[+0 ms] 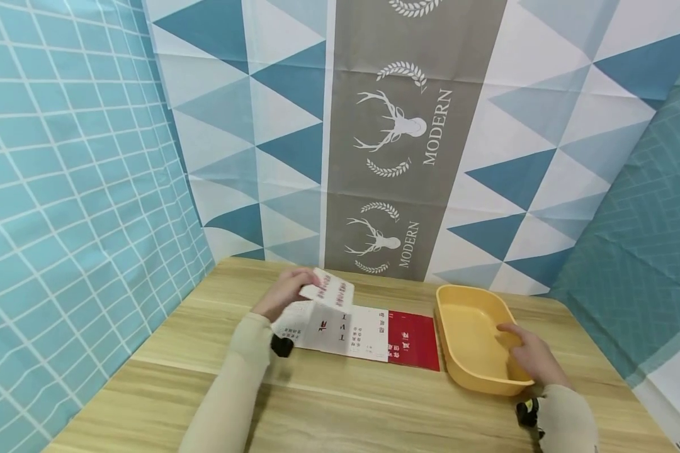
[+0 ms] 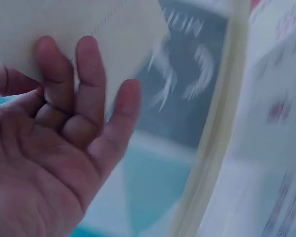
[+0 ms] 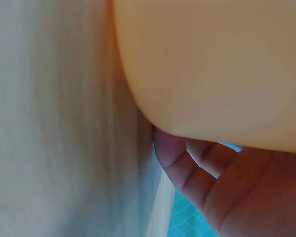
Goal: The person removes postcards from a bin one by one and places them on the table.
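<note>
My left hand (image 1: 286, 292) pinches a white card (image 1: 331, 290) printed with red characters and holds it tilted above a row of printed sheets. In the left wrist view the fingers lie against the pale back of the card (image 2: 113, 29). White printed sheets (image 1: 368, 333) lie flat under it, with a red printed sheet (image 1: 412, 343) at the right end of the row. On the right, my right hand (image 1: 535, 358) grips the side of a yellow plastic tub (image 1: 450, 336). The right wrist view shows fingers (image 3: 172, 150) against the tub's outer wall (image 3: 212, 74).
The wood-grain table (image 1: 345, 409) carries the tub and the sheets. A patterned backdrop (image 1: 289, 126) with deer heads rises behind its far edge. Blue gridded covering (image 1: 62, 189) stands along the left, and teal covering (image 1: 629, 251) along the right.
</note>
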A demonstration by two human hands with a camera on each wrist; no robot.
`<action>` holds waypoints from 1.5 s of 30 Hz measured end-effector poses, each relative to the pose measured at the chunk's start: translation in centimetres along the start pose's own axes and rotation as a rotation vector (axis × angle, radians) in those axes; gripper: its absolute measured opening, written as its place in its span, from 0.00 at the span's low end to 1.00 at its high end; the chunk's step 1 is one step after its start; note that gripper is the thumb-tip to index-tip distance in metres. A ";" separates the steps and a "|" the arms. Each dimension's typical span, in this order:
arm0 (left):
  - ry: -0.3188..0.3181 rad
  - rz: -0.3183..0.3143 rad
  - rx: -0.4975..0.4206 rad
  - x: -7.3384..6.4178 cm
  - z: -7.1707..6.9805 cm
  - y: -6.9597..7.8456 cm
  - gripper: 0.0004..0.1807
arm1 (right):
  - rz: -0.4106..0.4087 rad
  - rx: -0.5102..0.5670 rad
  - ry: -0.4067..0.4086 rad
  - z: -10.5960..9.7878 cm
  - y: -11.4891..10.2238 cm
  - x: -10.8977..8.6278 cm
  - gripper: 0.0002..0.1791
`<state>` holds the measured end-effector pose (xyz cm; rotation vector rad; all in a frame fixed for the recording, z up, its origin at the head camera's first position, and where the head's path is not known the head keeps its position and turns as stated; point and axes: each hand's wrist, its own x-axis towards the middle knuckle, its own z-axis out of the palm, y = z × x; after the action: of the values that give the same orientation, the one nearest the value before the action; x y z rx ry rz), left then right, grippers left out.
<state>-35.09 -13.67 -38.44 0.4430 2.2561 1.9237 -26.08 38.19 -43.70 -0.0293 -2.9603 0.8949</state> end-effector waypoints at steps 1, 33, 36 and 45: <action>0.029 -0.017 0.034 -0.2 -1.1 -0.2 0.13 | 0.001 -0.002 -0.001 0.0 0.0 0.0 0.32; 0.253 -0.220 0.708 -2.2 -7.9 -6.0 0.24 | 0.037 -0.017 -0.023 -0.6 -0.6 -0.1 0.33; 0.247 -0.216 0.721 -2.2 -7.8 -6.2 0.21 | 0.040 -0.006 -0.023 -0.5 -0.6 -0.1 0.33; 0.297 -0.223 0.773 -1.9 -7.7 -7.3 0.14 | 0.030 -0.012 -0.018 -0.1 -0.2 0.0 0.32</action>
<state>-36.48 -22.53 -44.40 -0.0390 3.0367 1.0066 -26.07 38.09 -43.54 -0.0664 -2.9897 0.8861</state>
